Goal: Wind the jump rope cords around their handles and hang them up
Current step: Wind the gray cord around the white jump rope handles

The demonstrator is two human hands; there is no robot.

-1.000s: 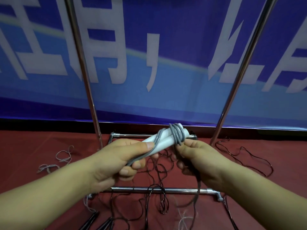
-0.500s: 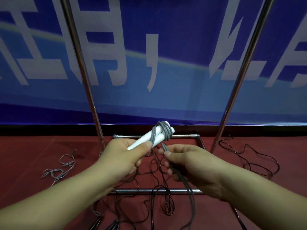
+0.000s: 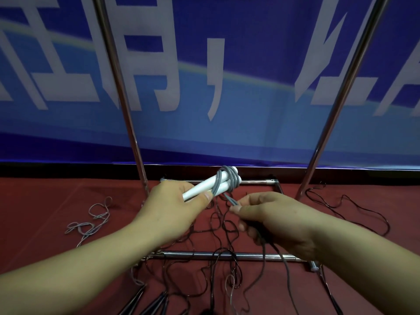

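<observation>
My left hand (image 3: 175, 205) grips two white jump rope handles (image 3: 204, 187) side by side, their far ends pointing up and to the right. A grey cord (image 3: 229, 178) is wound in several turns around those far ends. From the coil the cord runs down to my right hand (image 3: 272, 214), which pinches it between thumb and fingers just right of the handles. The rest of the cord hangs below my right palm, partly hidden by it.
A metal rack stands in front, with two slanted uprights (image 3: 127, 123) (image 3: 334, 123) and low base bars (image 3: 218, 254). Black jump ropes (image 3: 225, 276) lie tangled on the red floor inside the base. A grey rope (image 3: 91, 221) lies at left; a blue banner (image 3: 227, 71) behind.
The right hand has pulled the cord down and away from the coil, drawing it taut. The handles have tilted a little more upright and the view has shifted slightly.
</observation>
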